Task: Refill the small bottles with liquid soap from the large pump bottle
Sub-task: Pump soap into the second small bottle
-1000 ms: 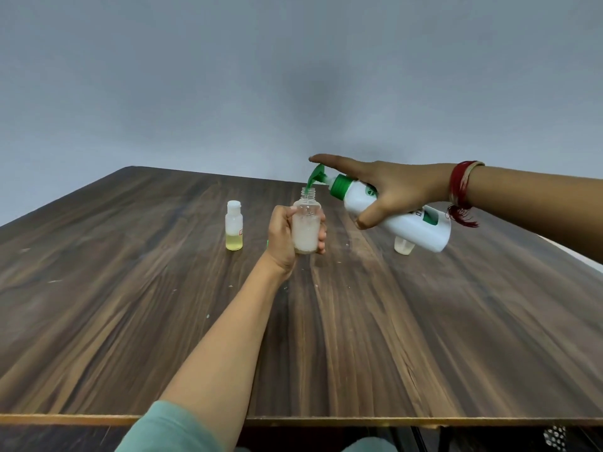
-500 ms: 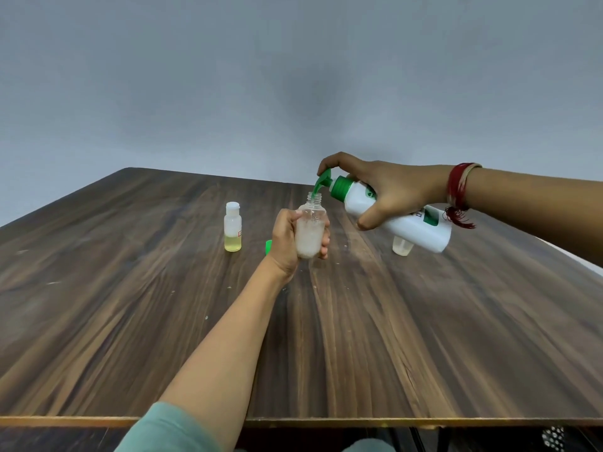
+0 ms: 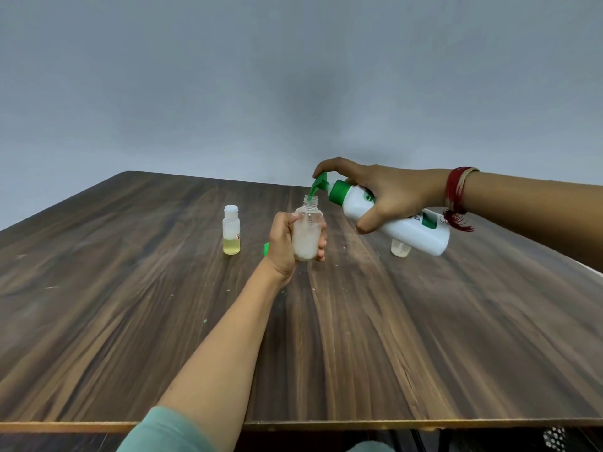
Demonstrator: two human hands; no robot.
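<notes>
Left hand (image 3: 284, 246) wraps the light, likely soap-slick small bottle (image 3: 306, 236) mid-body; right hand (image 3: 388, 194) grips the heavier pump bottle (image 3: 401, 220) near its neck, forefinger on the pump.

A dark, streaky wooden table (image 3: 137, 321) with a pale front edge meets a plain grey wall (image 3: 228, 76).

At left, capped bottle (image 3: 231, 234) on the counter (image 3: 130, 321); at centre, open bottle (image 3: 306, 238) raised; at right, pump bottle (image 3: 411, 236) tilted, spout (image 3: 316, 188) over its mouth; third bottle (image 3: 400, 250) behind it.
</notes>
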